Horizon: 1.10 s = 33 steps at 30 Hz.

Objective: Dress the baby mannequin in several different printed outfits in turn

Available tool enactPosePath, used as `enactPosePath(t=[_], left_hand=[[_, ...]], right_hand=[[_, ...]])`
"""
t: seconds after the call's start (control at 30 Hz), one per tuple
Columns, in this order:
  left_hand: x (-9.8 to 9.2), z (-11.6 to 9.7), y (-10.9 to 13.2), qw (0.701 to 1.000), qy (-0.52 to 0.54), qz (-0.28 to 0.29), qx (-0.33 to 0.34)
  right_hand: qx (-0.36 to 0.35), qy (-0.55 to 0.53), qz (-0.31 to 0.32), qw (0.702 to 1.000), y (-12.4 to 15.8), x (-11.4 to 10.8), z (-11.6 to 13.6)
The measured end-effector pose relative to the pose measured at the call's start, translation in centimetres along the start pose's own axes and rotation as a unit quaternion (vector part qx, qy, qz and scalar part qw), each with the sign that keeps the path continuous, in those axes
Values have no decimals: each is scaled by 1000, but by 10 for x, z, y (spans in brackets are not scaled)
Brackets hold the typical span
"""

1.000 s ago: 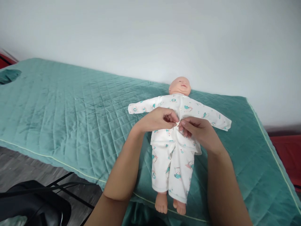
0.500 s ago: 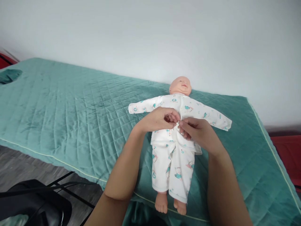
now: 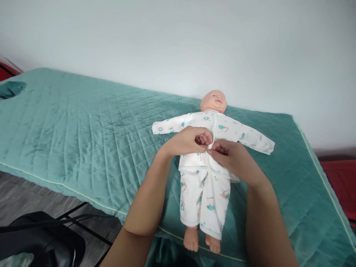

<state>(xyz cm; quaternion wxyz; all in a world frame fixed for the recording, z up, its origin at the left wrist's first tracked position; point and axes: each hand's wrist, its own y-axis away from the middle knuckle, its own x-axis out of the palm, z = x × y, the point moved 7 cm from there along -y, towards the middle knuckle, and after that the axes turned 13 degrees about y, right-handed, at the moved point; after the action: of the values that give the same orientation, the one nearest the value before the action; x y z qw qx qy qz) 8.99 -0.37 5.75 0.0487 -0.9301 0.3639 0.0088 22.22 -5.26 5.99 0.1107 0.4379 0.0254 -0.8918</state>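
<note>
A baby doll point(image 3: 213, 101) lies on its back, dressed in a white printed pajama top point(image 3: 222, 128) and matching pajama pants point(image 3: 191, 200). Over its belly, my left hand point(image 3: 191, 141) pinches the top's front edge from the left, fingers curled. My right hand point(image 3: 229, 154) closes on the same front opening from the right, thumb and forefinger almost meeting the left fingertips. A bit of white cloth shows between the two pinches. Any button or snap there is too small or hidden to make out. The doll's sleeves stretch out to both sides.
The doll rests on a green quilted cover point(image 3: 83, 133) over a long bed, against a pale wall point(image 3: 167, 44). A black object point(image 3: 41, 237) with a cable stands at the lower left. Red material point(image 3: 339, 181) shows beyond the right edge.
My right fingers have shifted slightly down and left, the thumb now lower at the top's front edge. My left hand stays almost in place, and the doll has not moved noticeably.
</note>
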Motion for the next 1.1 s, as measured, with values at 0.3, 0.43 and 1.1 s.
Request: enactPosePath(t=[0.3,0.43,1.1], left_hand=[[-1,3,-1,1000,3,3,5],[-1,6,-1,1000,9,1,1],[-4,6,5,997,26,36,-63]], right_hand=[[-3,17,-4,1000,-1,1,2],[-7,-22,8,1000,0,4,-2],[26,-335,-53,940,-7,6,-33]])
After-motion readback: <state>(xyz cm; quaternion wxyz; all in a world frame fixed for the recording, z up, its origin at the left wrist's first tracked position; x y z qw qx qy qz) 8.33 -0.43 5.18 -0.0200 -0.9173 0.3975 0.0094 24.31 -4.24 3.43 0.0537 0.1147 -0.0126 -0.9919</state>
